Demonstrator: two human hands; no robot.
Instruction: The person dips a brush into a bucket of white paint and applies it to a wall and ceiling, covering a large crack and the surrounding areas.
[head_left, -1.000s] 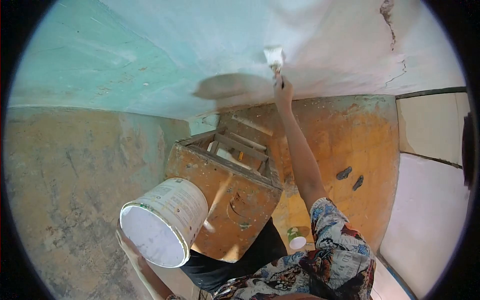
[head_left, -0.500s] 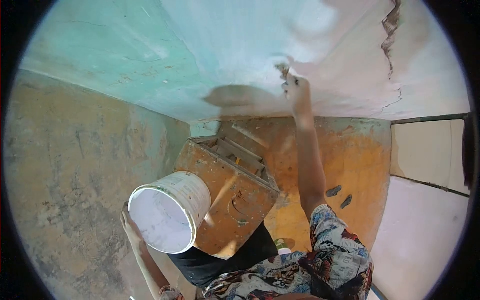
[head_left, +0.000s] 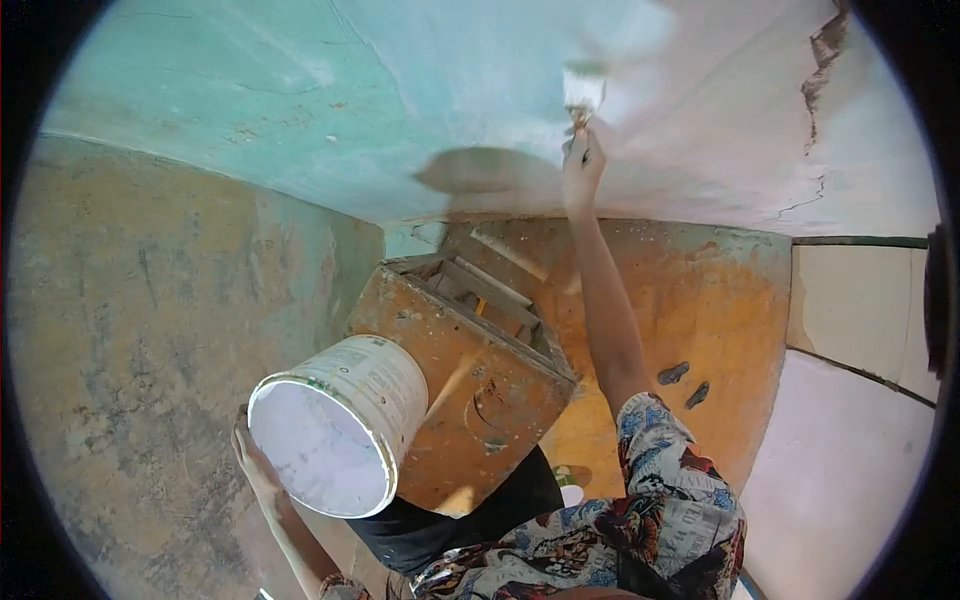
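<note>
The left hand (head_left: 255, 465) gripped the rim of a white paint bucket (head_left: 335, 425), held beside a paint-stained wooden box (head_left: 470, 385). The right hand (head_left: 582, 165), arm raised, was closed around a paintbrush (head_left: 582, 95), its bristles touching the ceiling (head_left: 400, 90) near the white-painted area

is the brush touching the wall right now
Touching. In the head view the bristles of the brush, held up by the right hand, lie flat against the wall with no gap.

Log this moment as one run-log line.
right hand: holds brush on wall | left hand: holds bucket
</note>
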